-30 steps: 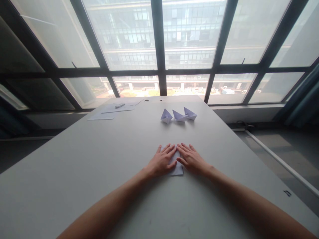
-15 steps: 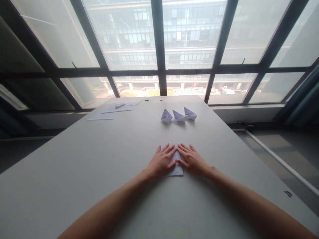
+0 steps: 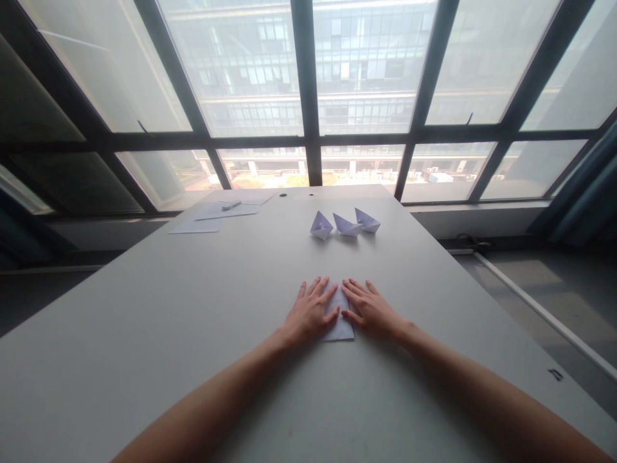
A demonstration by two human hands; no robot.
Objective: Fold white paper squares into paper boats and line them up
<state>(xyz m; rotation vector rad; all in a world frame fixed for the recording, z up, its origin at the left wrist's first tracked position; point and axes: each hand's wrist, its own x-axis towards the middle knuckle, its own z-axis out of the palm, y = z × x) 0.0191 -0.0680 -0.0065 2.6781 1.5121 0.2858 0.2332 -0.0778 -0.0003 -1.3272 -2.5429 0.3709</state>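
Observation:
A folded white paper lies flat on the grey table in front of me. My left hand rests flat on its left half, fingers stretched and slightly apart. On the right half lies my right hand, also flat with fingers extended. Most of the paper is hidden under both palms. Three finished paper boats stand in a row farther back on the table.
Loose white sheets with a pen on them lie at the far left corner. Large windows rise behind the table's far edge. The table's right edge drops to the floor, where a white rail runs.
My left hand has slid slightly to the left over the paper. My right hand and the boats have stayed put.

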